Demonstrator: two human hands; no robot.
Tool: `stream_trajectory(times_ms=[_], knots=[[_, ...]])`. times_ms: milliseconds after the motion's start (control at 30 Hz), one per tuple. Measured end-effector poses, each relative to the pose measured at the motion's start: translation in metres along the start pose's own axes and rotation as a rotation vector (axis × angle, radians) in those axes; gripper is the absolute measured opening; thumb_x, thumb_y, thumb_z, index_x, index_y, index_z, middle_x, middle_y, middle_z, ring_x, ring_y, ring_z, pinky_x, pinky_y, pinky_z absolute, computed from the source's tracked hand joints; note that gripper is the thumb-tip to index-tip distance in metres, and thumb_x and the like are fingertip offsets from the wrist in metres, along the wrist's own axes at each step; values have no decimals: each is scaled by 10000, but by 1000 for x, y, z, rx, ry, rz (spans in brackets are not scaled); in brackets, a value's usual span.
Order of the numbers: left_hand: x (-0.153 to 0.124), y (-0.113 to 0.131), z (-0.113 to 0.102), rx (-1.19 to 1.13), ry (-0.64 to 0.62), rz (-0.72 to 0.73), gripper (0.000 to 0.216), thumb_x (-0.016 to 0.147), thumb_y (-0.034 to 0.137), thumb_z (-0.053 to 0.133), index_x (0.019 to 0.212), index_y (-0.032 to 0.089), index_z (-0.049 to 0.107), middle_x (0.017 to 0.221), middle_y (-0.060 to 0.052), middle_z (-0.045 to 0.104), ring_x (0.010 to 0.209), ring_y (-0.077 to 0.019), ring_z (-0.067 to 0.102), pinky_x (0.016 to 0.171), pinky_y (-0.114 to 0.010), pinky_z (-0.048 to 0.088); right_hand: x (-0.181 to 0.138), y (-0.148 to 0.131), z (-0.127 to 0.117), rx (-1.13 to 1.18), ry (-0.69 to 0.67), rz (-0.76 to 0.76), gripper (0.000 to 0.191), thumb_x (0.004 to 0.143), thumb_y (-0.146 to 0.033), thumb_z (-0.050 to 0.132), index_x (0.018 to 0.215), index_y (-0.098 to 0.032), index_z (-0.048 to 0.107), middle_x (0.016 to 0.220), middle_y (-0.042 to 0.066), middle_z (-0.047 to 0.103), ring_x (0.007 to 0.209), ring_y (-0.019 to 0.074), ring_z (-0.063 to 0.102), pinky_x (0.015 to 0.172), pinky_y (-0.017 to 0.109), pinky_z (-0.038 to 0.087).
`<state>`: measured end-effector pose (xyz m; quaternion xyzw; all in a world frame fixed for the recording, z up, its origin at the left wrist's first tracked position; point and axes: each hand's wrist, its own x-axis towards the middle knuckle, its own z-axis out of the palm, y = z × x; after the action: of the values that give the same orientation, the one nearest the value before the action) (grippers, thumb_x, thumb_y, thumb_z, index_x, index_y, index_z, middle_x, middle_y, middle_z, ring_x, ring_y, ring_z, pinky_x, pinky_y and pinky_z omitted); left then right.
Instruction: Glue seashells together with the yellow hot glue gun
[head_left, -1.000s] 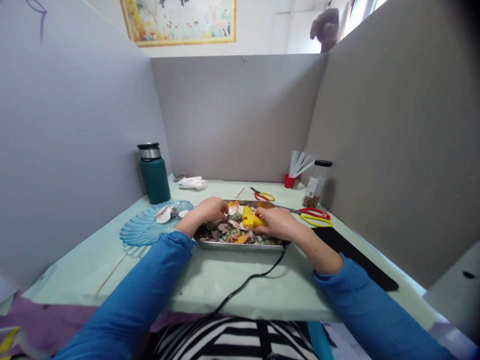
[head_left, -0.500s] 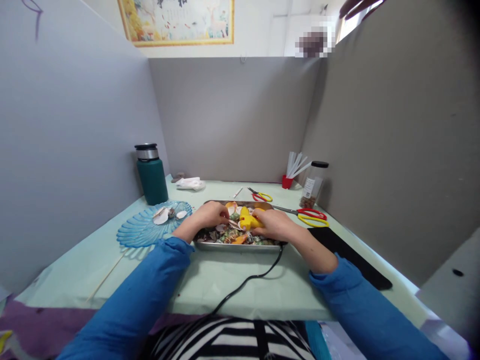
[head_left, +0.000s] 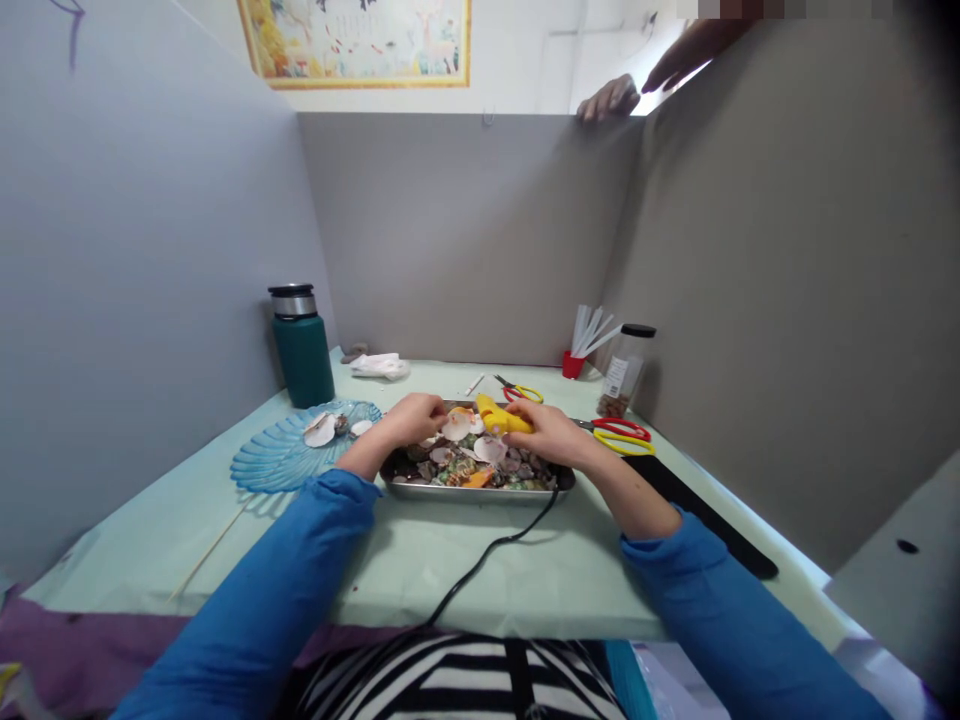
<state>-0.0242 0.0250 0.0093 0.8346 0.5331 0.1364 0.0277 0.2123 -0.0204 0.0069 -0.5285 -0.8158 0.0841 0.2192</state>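
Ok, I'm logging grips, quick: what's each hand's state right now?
Left hand: over the tray; can't tell whether it holds anything.
Right hand: closed around the yellow glue gun.

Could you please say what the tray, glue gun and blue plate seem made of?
The tray looks like shiny metal, with its silvery wall. The glue gun is probably plastic, smooth and evenly yellow. The plate, glossy and translucent blue, could be glass or plastic.

R hand (head_left: 553,433) w/ yellow glue gun (head_left: 501,417) over metal tray (head_left: 480,493) of shells (head_left: 491,450); L hand (head_left: 415,420) over tray's L side.
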Motion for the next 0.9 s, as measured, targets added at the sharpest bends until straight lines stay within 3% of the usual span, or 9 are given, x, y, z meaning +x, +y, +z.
stream_trajectory(times_ms=[233, 333, 400, 500, 633, 700, 900], knots=[[-4, -1, -11, -54, 40, -40, 250, 783, 323, 491, 820, 157, 675, 759, -52, 686, 659, -155, 573, 578, -233, 366, -3, 3, 1, -276, -73, -83, 412, 767, -448, 614, 1109, -218, 607, 1019, 80, 658, 932, 234, 585, 702, 264, 377], [-7, 5, -14, -161, 44, 46, 264, 800, 344, 482, 832, 155, 663, 749, -42, 677, 656, -147, 569, 592, -229, 380, -2, 1, -3, -186, 62, -126, 397, 805, -504, 564, 1049, -199, 633, 1038, 92, 639, 962, 224, 566, 751, 274, 386], [-10, 11, -14, -241, 31, 126, 271, 816, 357, 473, 839, 154, 652, 730, -31, 670, 648, -135, 566, 602, -222, 390, -2, -3, -2, -68, 167, -135, 381, 831, -482, 543, 1057, -186, 621, 992, 77, 642, 874, 184, 579, 733, 260, 394], [-12, 20, -11, -320, 14, 177, 278, 820, 376, 480, 846, 150, 639, 677, -16, 652, 625, -124, 558, 596, -215, 396, -2, -12, 6, 95, 159, -199, 276, 851, -403, 538, 985, -182, 633, 822, 24, 656, 683, 127, 567, 633, 225, 384], [-12, 21, -8, -436, -40, 174, 315, 817, 416, 474, 854, 144, 627, 680, -21, 650, 621, -125, 573, 586, -213, 405, 0, -13, 15, 73, 251, -122, 215, 863, -300, 487, 793, -179, 650, 702, 14, 648, 617, 125, 538, 583, 224, 347], [-12, 18, -8, -400, -67, 147, 330, 811, 433, 470, 824, 148, 637, 690, -26, 655, 618, -128, 574, 574, -214, 397, 1, -9, 15, 63, 301, -83, 205, 849, -285, 486, 778, -177, 645, 697, 15, 652, 607, 127, 538, 574, 225, 340], [-14, 19, -4, 10, -228, 91, 283, 652, 459, 639, 653, 179, 683, 628, -16, 650, 574, -132, 533, 523, -229, 337, 1, -7, 16, 54, 380, -56, 208, 845, -296, 475, 781, -175, 631, 697, 23, 661, 604, 135, 557, 577, 225, 348]])
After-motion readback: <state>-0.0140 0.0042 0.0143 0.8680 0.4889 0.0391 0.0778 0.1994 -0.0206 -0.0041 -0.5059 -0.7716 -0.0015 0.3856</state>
